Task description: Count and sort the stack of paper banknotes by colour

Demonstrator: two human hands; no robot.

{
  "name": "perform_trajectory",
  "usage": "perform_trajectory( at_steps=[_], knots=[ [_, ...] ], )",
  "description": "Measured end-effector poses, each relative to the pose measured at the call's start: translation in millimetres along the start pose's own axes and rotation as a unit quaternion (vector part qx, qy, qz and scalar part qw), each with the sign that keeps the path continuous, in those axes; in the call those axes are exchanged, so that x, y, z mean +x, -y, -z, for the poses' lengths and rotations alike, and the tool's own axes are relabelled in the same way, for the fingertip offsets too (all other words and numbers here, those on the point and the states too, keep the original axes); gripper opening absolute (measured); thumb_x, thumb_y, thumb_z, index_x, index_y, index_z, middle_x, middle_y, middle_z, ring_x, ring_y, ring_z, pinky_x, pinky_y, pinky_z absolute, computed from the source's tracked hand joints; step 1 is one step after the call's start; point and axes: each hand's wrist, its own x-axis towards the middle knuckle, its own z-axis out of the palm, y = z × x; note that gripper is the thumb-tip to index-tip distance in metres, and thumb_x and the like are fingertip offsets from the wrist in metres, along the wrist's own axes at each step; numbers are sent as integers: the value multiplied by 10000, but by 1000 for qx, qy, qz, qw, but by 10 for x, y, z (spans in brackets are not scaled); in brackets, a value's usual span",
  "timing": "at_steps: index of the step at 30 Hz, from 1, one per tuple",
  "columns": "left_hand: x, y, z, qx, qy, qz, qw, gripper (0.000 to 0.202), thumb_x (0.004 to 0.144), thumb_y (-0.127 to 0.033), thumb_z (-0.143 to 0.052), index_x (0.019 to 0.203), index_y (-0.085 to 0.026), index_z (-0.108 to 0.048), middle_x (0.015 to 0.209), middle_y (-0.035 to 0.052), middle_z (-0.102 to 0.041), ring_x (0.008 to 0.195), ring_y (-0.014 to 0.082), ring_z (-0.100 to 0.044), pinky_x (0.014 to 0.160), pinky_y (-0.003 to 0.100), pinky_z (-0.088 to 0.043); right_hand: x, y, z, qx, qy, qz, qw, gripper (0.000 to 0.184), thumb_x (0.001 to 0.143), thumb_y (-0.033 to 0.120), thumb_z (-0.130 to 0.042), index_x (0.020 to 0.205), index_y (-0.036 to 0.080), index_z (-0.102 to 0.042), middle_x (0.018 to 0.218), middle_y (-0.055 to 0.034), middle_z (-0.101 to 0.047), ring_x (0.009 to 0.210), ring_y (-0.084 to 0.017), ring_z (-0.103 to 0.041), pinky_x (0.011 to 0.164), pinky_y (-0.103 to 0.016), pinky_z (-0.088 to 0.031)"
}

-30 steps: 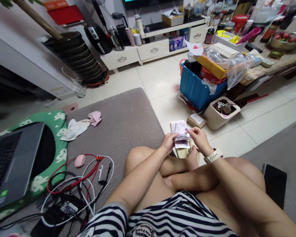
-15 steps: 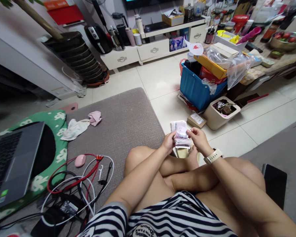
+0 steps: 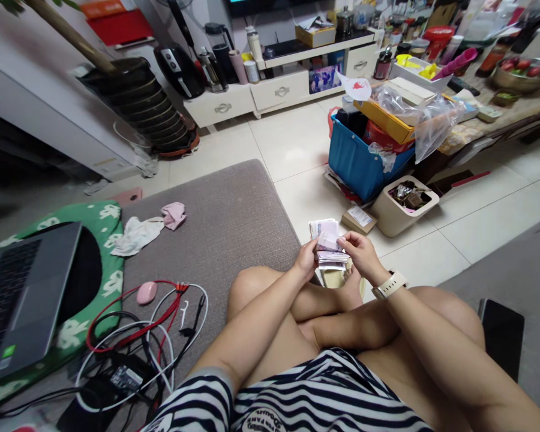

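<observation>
Cushion [image 3: 234, 210]: bare stretch between pink cloth [image 3: 173, 216] and left hand [image 3: 306, 259], passable
Cable tangle [image 3: 132, 363]: blocks lower left, laptop [image 3: 31, 300] beyond
Floor [image 3: 303, 195]: open strip between cushion and blue tub [image 3: 357, 162]
Carton [image 3: 359, 219], beige bin [image 3: 393, 217]: in the way front-right
Crossed legs [image 3: 337, 327]: block near side

On the striped shirt [image 3: 328, 384], a round print [image 3: 264, 420] carries lettering that seems to include "FOR FAME", the rest too unclear to read. Left of that shirt, the pale label [image 3: 126, 379] on the black power adapter [image 3: 125, 365] and the green sticker [image 3: 9, 351] on the laptop [image 3: 36, 306] are illegible. Beyond the shirt, the print on the banknotes [image 3: 327, 233] and the white label [image 3: 359, 215] on the cardboard box [image 3: 350, 222] are too small to read.
</observation>
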Motion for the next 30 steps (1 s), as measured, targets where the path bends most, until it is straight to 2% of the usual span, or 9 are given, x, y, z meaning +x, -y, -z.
perform_trajectory(
  at_steps=[8, 14, 18, 22, 26, 30],
  knots=[
    [-17, -21, -7, 1, 3, 1, 1000, 275, 707, -382, -733, 788, -121, -703, 727, 75, -730, 772, 251, -693, 731, 344, -520, -10, 54, -9, -14, -5, 4, 1000, 321, 732, 524, -710, 764, 219, -617, 691, 3, -597, 600, -152, -491, 562, -276, -389],
    [-41, -46, 1, 12, 22, 12, 1000, 266, 732, -363, -714, 810, -108, -716, 739, 97, -737, 766, 256, -700, 732, 349, -513, -15, 25, 10, -20, 48, -1, 999, 414, 840, 602, -568, 706, 215, -630, 599, -8, -583, 525, -144, -429, 530, -285, -340],
    [-58, -59, 8, 18, 17, 17, 1000, 229, 696, -312, -745, 796, -108, -712, 759, 103, -739, 769, 253, -696, 731, 348, -508, 23, -66, 41, -54, -17, 3, 998, 408, 761, 591, -678, 643, 216, -568, 595, 8, -553, 566, -150, -469, 570, -279, -372],
    [-66, -60, 12, 26, 21, 29, 999, 222, 654, -258, -757, 817, -113, -717, 751, 87, -737, 743, 239, -686, 731, 352, -506, 57, -124, 75, -74, -80, -17, 994, 430, 721, 607, -704, 650, 214, -547, 591, 13, -553, 566, -151, -469, 578, -282, -377],
    [-60, -46, 17, 30, 22, 22, 999, 195, 617, -194, -758, 779, -95, -714, 661, 65, -707, 639, 197, -651, 724, 335, -494, 62, -127, 86, -86, -81, -20, 993, 441, 745, 633, -661, 642, 219, -550, 576, 4, -569, 556, -157, -474, 561, -288, -372],
    [-49, -28, 25, 33, 15, 24, 999, 212, 606, -183, -765, 793, -100, -708, 670, 63, -709, 627, 196, -649, 714, 337, -492, 63, -136, 88, -91, -68, -19, 993, 432, 756, 632, -635, 639, 225, -549, 571, 5, -577, 553, -162, -483, 546, -289, -375]
  ],
)
